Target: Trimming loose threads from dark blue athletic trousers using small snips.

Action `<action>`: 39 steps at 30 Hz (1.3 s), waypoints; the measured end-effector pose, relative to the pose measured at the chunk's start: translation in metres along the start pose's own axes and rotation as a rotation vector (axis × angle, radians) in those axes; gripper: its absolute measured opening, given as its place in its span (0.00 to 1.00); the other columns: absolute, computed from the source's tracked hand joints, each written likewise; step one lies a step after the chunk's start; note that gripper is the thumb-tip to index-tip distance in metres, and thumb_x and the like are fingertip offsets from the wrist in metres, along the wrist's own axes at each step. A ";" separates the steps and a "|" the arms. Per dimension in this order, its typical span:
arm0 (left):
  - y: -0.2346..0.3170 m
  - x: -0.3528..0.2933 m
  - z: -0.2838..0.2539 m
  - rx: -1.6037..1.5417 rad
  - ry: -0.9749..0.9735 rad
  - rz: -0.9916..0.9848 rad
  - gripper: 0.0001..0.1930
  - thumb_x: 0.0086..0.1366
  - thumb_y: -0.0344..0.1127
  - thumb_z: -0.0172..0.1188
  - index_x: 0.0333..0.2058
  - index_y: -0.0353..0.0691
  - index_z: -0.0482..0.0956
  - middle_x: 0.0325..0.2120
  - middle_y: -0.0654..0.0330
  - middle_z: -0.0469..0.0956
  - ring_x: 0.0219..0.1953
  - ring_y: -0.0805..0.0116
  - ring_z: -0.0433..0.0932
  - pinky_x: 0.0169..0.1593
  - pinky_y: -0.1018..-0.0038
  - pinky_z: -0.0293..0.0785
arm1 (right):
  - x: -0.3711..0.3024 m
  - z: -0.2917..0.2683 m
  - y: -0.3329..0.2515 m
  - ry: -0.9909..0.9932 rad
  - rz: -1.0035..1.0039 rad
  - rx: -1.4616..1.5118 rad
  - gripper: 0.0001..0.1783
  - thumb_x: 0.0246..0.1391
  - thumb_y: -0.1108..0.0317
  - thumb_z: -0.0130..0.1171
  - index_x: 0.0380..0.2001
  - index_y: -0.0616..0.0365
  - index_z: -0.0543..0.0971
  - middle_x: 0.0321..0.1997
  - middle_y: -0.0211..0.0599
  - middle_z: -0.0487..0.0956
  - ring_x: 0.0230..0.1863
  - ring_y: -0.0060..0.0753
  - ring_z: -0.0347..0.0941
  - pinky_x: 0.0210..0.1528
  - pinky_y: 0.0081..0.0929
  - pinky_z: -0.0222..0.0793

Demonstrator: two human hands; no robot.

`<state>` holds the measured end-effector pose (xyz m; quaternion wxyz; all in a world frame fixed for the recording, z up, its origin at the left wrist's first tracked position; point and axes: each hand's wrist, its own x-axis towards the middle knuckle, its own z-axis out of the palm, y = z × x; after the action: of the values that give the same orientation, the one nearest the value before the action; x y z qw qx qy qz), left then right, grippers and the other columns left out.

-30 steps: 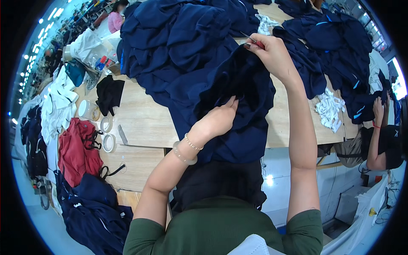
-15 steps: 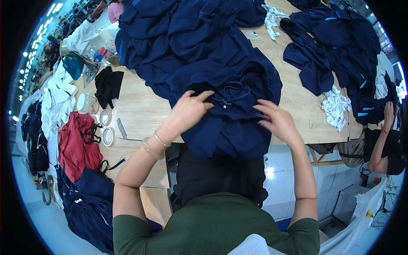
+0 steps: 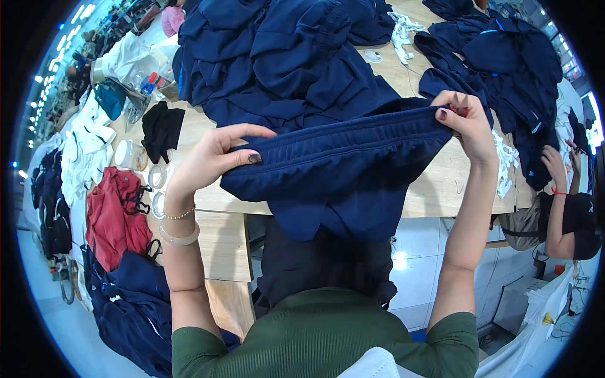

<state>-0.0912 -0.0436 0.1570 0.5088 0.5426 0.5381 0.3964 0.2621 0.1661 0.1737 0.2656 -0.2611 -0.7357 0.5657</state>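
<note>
A navy garment's gathered elastic waistband is stretched wide between my hands, sloping up to the right. Its left end is gripped by my left hand, with the thumb on the near face and a finger along the top edge. At the right end, my right hand pinches the band, thumb in front. Something small and red shows by the right fingers; its kind is hidden. The lower cloth of the garment hangs over the table's front edge, near my lap.
A large heap of navy garments covers the table beyond. More navy clothes and white scraps lie right, beside a co-worker's arm. On the left are red cloth, black cloth and tape rolls.
Both hands have moved apart and taken hold of the waistband, raising and stretching it flat. The cord that showed in the opening is now out of sight. The co-worker's hand has shifted.
</note>
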 end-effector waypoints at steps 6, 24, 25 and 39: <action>-0.016 0.021 0.005 0.358 -0.066 -0.205 0.22 0.56 0.30 0.66 0.50 0.34 0.75 0.40 0.53 0.79 0.43 0.70 0.78 0.52 0.74 0.73 | 0.030 0.034 0.000 -0.083 -0.068 0.044 0.08 0.50 0.67 0.64 0.26 0.60 0.78 0.25 0.26 0.75 0.25 0.12 0.66 0.31 0.11 0.61; -0.045 0.034 0.104 -0.692 0.029 -0.028 0.11 0.58 0.25 0.66 0.39 0.30 0.80 0.35 0.62 0.81 0.35 0.80 0.77 0.43 0.81 0.75 | 0.058 0.128 0.112 -0.237 0.008 -0.058 0.09 0.52 0.74 0.61 0.37 0.63 0.77 0.35 0.31 0.76 0.35 0.20 0.73 0.43 0.18 0.68; -0.050 0.032 0.109 -0.807 0.141 -0.058 0.10 0.58 0.24 0.65 0.39 0.31 0.80 0.35 0.62 0.81 0.36 0.79 0.78 0.44 0.81 0.75 | 0.049 0.139 0.115 -0.079 -0.097 -0.172 0.09 0.53 0.74 0.60 0.39 0.62 0.77 0.37 0.31 0.75 0.36 0.20 0.72 0.42 0.18 0.68; -0.046 0.028 0.136 -0.811 0.346 -0.026 0.09 0.61 0.25 0.61 0.41 0.32 0.78 0.36 0.63 0.80 0.38 0.80 0.76 0.48 0.82 0.72 | -0.072 0.130 0.057 0.499 0.039 0.010 0.13 0.47 0.77 0.67 0.37 0.62 0.77 0.34 0.30 0.77 0.34 0.20 0.72 0.38 0.14 0.65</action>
<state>0.0361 -0.0377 0.0864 0.5881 0.2180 0.4232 0.6539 0.2304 0.0395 0.0826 0.4292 -0.4058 -0.6393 0.4923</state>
